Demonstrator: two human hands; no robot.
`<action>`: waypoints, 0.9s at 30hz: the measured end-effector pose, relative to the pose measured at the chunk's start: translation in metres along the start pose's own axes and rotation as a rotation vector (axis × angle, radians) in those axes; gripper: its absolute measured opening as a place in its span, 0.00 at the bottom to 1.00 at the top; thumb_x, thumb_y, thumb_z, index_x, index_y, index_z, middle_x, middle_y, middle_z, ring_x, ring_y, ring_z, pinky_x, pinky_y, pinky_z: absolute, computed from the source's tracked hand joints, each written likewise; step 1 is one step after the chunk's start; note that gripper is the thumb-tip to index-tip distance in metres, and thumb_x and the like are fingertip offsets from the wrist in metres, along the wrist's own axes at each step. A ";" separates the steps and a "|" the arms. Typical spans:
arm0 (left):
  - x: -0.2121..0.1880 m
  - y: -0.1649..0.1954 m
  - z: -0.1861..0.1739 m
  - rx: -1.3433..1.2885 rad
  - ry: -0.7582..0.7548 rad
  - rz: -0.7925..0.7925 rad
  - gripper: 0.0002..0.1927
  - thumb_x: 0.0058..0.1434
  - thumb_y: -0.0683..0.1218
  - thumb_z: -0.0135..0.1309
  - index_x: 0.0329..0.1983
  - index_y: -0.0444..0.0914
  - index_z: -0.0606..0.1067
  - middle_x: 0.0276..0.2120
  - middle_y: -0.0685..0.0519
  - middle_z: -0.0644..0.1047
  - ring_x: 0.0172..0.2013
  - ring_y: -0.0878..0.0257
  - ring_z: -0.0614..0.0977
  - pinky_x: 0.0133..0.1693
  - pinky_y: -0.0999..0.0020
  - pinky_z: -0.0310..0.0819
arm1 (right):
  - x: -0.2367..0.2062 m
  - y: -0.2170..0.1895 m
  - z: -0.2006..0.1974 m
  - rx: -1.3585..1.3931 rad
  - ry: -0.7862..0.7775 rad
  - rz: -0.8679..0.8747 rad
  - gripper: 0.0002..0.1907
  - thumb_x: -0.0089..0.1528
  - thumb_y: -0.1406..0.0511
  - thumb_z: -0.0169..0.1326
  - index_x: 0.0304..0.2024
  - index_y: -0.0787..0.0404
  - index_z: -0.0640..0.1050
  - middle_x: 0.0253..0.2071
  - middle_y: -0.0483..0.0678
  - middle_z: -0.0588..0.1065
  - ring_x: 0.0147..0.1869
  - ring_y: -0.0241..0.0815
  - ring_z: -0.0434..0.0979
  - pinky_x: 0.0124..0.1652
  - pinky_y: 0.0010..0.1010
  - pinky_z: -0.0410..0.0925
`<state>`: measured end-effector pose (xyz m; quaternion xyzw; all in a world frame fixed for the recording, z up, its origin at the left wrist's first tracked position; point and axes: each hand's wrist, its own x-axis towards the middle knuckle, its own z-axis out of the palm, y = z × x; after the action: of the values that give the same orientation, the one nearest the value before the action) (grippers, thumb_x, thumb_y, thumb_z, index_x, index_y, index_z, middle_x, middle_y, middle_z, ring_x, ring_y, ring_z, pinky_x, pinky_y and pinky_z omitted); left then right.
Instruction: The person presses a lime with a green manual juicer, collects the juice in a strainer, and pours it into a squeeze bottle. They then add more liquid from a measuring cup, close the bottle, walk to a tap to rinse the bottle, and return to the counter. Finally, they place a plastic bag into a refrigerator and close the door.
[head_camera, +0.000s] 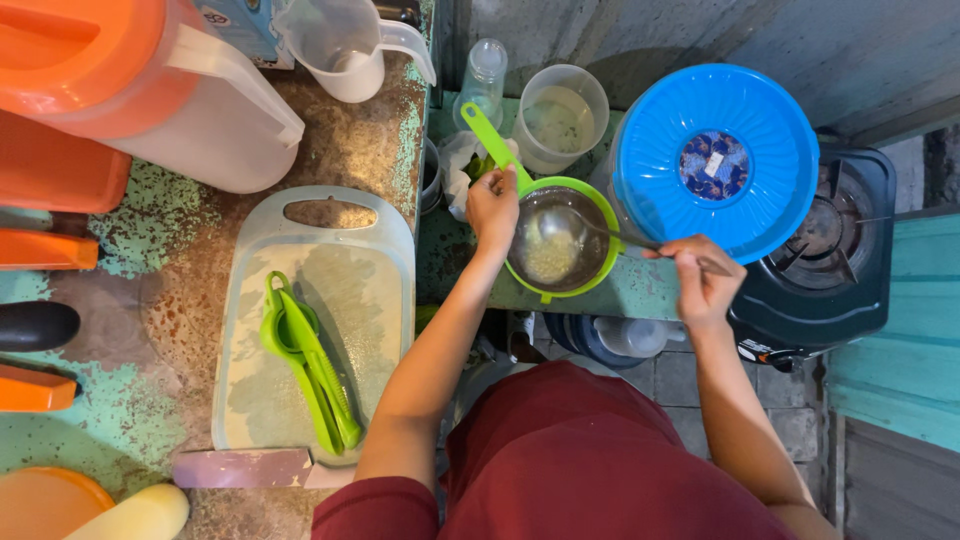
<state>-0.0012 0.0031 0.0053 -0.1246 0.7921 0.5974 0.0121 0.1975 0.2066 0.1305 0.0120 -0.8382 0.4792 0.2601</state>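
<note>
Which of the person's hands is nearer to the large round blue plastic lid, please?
The right hand, holding a metal spoon, sits at the edge of the blue lid; the left hand grips the green strainer farther away.

One green strainer (560, 238), one spoon (610, 232), one blue lid (712, 160), two jugs (150, 90) (350, 45), one cutting board (315, 320), one green squeezer (305, 355).

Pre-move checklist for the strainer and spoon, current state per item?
1. Left hand grip on green strainer handle: ok, fingers closed around it.
2. Right hand grip on spoon: ok, pinched at the handle end.
3. Spoon bowl inside strainer, on the pale pulp: ok.
4. Strainer level: ok, no visible tilt.
5. Container under strainer: cannot tell, hidden by the mesh.
6. Clearance from blue lid: not ok, the strainer rim sits right beside it and the spoon handle crosses its edge.
</note>
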 end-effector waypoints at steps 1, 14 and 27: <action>0.000 0.001 0.000 -0.007 -0.008 -0.014 0.19 0.62 0.59 0.56 0.35 0.38 0.82 0.25 0.52 0.83 0.29 0.59 0.84 0.37 0.62 0.74 | 0.001 0.000 0.002 0.074 -0.019 0.019 0.12 0.73 0.69 0.46 0.40 0.72 0.77 0.37 0.57 0.79 0.41 0.46 0.82 0.42 0.31 0.71; -0.001 0.002 -0.002 -0.050 -0.025 -0.037 0.19 0.63 0.57 0.56 0.32 0.36 0.80 0.24 0.53 0.82 0.26 0.61 0.83 0.35 0.63 0.73 | 0.020 -0.013 0.015 0.275 0.064 0.199 0.14 0.77 0.65 0.45 0.41 0.71 0.73 0.36 0.52 0.74 0.37 0.47 0.83 0.40 0.33 0.76; -0.002 0.000 0.000 -0.004 0.000 -0.010 0.19 0.62 0.58 0.57 0.37 0.37 0.82 0.26 0.50 0.83 0.29 0.58 0.84 0.37 0.62 0.74 | 0.040 -0.025 0.009 0.134 -0.002 0.321 0.15 0.77 0.64 0.44 0.42 0.70 0.74 0.34 0.51 0.77 0.38 0.45 0.84 0.39 0.31 0.75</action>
<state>0.0005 0.0035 0.0054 -0.1285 0.7905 0.5987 0.0148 0.1660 0.1946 0.1643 -0.1043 -0.7957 0.5695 0.1781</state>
